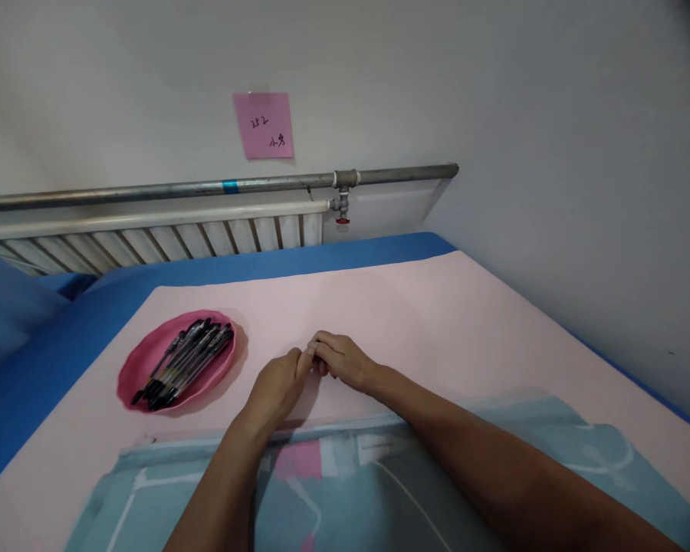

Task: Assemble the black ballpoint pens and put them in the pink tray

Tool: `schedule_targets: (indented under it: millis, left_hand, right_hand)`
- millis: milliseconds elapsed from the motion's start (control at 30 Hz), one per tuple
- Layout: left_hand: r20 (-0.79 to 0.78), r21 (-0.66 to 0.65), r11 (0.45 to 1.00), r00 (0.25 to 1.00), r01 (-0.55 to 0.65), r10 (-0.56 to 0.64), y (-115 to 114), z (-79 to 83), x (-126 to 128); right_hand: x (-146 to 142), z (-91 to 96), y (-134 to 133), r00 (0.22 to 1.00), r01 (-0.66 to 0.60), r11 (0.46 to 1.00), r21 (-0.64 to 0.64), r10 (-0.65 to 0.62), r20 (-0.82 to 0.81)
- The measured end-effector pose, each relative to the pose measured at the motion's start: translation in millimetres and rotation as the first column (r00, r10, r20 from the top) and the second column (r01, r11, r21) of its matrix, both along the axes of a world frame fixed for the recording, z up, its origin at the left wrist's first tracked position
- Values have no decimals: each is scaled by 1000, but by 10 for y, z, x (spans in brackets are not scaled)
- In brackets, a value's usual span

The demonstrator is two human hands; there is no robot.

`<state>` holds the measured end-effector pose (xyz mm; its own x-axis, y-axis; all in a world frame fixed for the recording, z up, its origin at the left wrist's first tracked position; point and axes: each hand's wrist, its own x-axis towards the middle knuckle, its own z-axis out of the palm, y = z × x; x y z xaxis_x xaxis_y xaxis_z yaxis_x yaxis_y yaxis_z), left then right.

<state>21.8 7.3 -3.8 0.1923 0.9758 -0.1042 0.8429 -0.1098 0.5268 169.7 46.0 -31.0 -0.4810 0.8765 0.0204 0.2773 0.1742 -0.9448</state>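
Note:
My left hand [277,383] and my right hand [343,359] meet above the pink table cover, their fingertips touching. Both have curled fingers, pinched together at the meeting point. Whatever they may hold there is hidden or too small to make out. Left of my hands stands a pink oval dish [127,376] with a wavy rim. A bundle of clear pens [188,360] with black caps lies slantwise in it, apart from both hands.
A light blue patterned cloth [166,491] lies beneath my forearms on the pink cover [437,322], with a blue surface [299,261] showing around it. Behind are a white radiator [207,238], a metal pipe [166,189] with a red valve [343,221], and a pink note [264,126] on the wall.

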Motion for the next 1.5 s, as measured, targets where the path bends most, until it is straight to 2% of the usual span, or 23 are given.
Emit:
schedule_targets:
  millis: [233,533,833,1133,1333,1400,1500]
  left_hand:
    - [4,2,1000,1000,1,-1,9,-10,-3]
    - [-146,0,1000,989,24,-24,53,-104,-35]
    - [-185,7,1000,983,18,-17,48,-78,-26]
    - [17,136,989,998,-55,53,41,-72,-48]
    - [22,159,985,997,-72,69,41,-54,-51]
    - [28,154,984,996,-86,83,40,-47,-50]
    - [68,155,985,995,-82,72,30,-38,-32]
  right_hand:
    - [12,-46,20,1000,-5,1000,-8,4,-24]
    - [-17,9,8,998,14,997,-71,-19,-61]
    - [-14,-9,15,998,15,997,-72,-19,-62]
    - [-19,-118,102,974,91,969,-231,-135,-181]
    - [-17,-33,89,936,140,935,-327,-232,-264]
    - [-11,-6,73,941,131,940,-314,-218,-259]
    - [-4,-5,58,974,87,969,-232,-132,-186]
